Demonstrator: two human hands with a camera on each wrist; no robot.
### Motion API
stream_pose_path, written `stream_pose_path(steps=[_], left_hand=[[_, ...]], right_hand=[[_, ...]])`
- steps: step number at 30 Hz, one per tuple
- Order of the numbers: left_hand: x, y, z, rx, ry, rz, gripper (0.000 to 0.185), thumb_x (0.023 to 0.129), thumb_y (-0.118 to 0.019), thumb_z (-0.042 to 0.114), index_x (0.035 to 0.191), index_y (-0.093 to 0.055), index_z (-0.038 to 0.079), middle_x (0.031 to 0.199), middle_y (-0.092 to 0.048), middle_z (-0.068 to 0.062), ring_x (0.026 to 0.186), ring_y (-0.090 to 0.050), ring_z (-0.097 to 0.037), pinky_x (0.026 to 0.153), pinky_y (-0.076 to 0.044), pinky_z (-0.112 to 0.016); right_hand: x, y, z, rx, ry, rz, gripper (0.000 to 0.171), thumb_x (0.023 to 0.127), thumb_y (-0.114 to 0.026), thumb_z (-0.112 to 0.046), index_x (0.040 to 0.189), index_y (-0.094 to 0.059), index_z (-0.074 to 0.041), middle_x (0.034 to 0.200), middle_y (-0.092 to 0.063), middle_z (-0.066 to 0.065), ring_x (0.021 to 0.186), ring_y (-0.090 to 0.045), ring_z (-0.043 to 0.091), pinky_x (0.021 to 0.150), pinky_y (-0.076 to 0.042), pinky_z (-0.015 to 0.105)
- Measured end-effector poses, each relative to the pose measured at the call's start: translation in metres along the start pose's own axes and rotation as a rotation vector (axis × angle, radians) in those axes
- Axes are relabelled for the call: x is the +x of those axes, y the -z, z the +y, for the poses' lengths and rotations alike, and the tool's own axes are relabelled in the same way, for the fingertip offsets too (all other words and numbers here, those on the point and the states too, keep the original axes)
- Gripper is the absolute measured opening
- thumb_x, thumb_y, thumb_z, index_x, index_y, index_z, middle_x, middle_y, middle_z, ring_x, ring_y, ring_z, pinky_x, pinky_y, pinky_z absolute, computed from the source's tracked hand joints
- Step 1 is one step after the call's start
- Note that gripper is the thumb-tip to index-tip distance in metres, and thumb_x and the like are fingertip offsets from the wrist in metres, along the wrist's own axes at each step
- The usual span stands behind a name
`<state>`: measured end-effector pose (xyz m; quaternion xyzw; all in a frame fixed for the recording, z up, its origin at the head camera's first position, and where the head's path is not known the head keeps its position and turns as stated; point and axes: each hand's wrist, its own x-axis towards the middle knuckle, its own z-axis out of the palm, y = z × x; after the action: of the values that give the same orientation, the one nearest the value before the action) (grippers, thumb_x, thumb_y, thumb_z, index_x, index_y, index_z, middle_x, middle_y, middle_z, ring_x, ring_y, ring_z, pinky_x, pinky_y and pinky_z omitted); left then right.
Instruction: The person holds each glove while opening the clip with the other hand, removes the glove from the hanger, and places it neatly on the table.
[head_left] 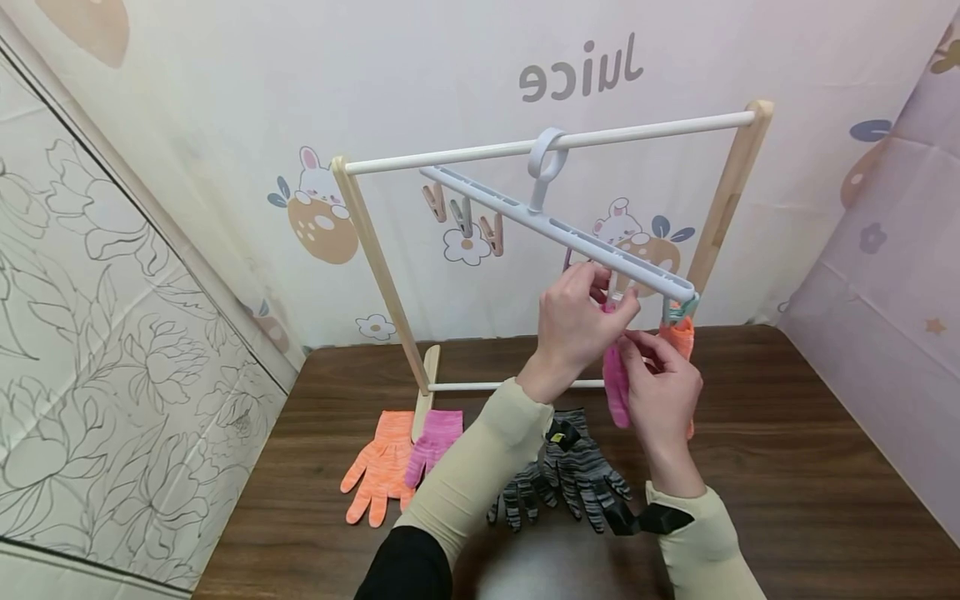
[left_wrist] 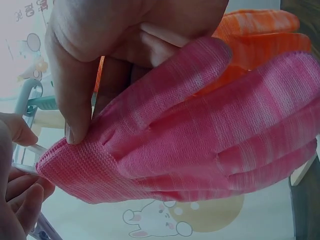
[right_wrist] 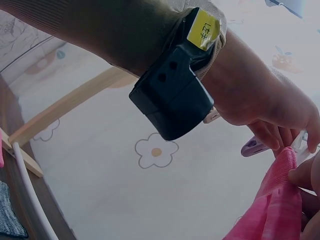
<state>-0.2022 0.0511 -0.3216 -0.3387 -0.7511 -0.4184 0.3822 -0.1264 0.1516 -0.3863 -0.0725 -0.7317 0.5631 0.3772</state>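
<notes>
Pink glove [head_left: 617, 387]: hangs under the white hanger [head_left: 570, 237], cuff at a clip.
Left hand [head_left: 576, 327]: fingers squeeze the clip at the cuff.
Right hand [head_left: 660, 392]: fingers pinch the glove just below.
Risk: a thin bite of cuff could slip out, dropping it to the tabletop [head_left: 787, 467].

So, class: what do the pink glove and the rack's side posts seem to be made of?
Pink glove: apparently knitted yarn, matte; fine ribbed stitches and a mottled weave show. Side posts: likely pale unfinished wood, from the light tan, flat-edged look, though the grain is unclear.
</notes>
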Motion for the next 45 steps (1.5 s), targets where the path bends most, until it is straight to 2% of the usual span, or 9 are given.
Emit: stream_pose_path(steps=[8,15,22,28,45], left_hand=[[0.001,0.002,0.002,-0.011,-0.006,-0.005,0.014,0.087,-0.071,0.018,0.087,-0.063,0.007,0.078,-0.064,-0.001,0.068,-0.057,-0.006,0.063,-0.043,-0.008],[0.003,0.003,0.003,-0.060,0.012,-0.007,0.012,0.088,-0.071,0.016,0.089,-0.065,0.006,0.080,-0.067,-0.003,0.071,-0.061,-0.009,0.066,-0.044,-0.009],[0.003,0.004,0.002,-0.049,0.011,-0.022,0.015,0.089,-0.071,0.019,0.090,-0.066,0.006,0.082,-0.069,-0.004,0.073,-0.064,-0.008,0.066,-0.052,-0.018],[0.003,0.005,0.002,-0.031,-0.014,-0.041,0.019,0.088,-0.071,0.025,0.093,-0.066,0.007,0.085,-0.070,0.001,0.072,-0.064,-0.002,0.066,-0.045,-0.009],[0.002,0.005,0.000,-0.050,0.004,-0.034,0.025,0.089,-0.075,0.028,0.099,-0.067,0.007,0.086,-0.069,0.000,0.077,-0.064,-0.005,0.070,-0.045,-0.009]], right_hand=[[-0.001,0.000,0.000,-0.017,-0.004,-0.006,0.027,0.095,-0.069,-0.029,0.110,-0.076,-0.008,0.100,-0.073,0.008,0.082,-0.066,0.007,0.071,-0.052,0.013],[-0.003,0.001,0.001,-0.033,-0.014,-0.017,0.029,0.095,-0.068,-0.031,0.110,-0.076,-0.007,0.099,-0.072,0.007,0.081,-0.065,0.010,0.069,-0.052,0.014],[-0.005,0.001,0.005,-0.019,-0.027,-0.018,0.027,0.095,-0.069,-0.028,0.109,-0.076,-0.006,0.099,-0.073,0.009,0.080,-0.065,0.007,0.068,-0.052,0.014],[-0.007,0.003,0.008,-0.024,-0.049,-0.022,0.027,0.095,-0.069,-0.028,0.110,-0.075,-0.007,0.099,-0.073,0.008,0.079,-0.065,0.008,0.067,-0.052,0.014],[-0.008,0.010,0.013,0.052,-0.098,-0.045,0.025,0.095,-0.070,-0.022,0.111,-0.074,-0.004,0.095,-0.072,0.001,0.080,-0.066,0.008,0.067,-0.053,0.015]])
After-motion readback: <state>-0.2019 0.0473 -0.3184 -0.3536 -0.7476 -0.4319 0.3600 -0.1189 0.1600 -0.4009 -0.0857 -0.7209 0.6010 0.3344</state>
